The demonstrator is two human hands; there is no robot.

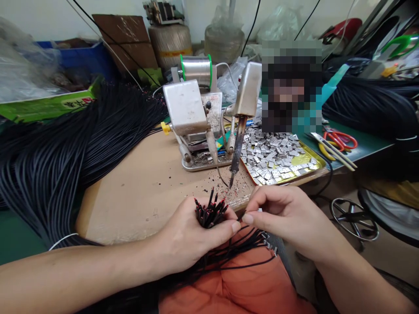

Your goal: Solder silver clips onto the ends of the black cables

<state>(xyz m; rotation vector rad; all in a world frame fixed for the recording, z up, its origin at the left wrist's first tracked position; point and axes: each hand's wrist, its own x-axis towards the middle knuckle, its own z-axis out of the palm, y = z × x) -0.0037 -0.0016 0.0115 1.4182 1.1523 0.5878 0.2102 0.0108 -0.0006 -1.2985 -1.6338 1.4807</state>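
Observation:
My left hand [193, 237] is closed round a bundle of short black wires [211, 211] with red-tipped ends pointing up and away. My right hand [281, 216] pinches one wire at the bundle's right side, thumb and forefinger meeting the left thumb. More black wires with small metal ends [258, 242] trail across my orange lap. Just beyond the hands hangs the tip of a soldering iron [236, 150], mounted on a metal soldering fixture [196, 126] with a solder spool [195, 68] on top.
A yellow tray [319, 163] of several small metal parts sits right of the fixture. Red and yellow scissors [338, 141] lie beyond it. Large piles of black cable [65, 152] fill the left, and more [373, 107] the right. A green box [46, 107] stands far left.

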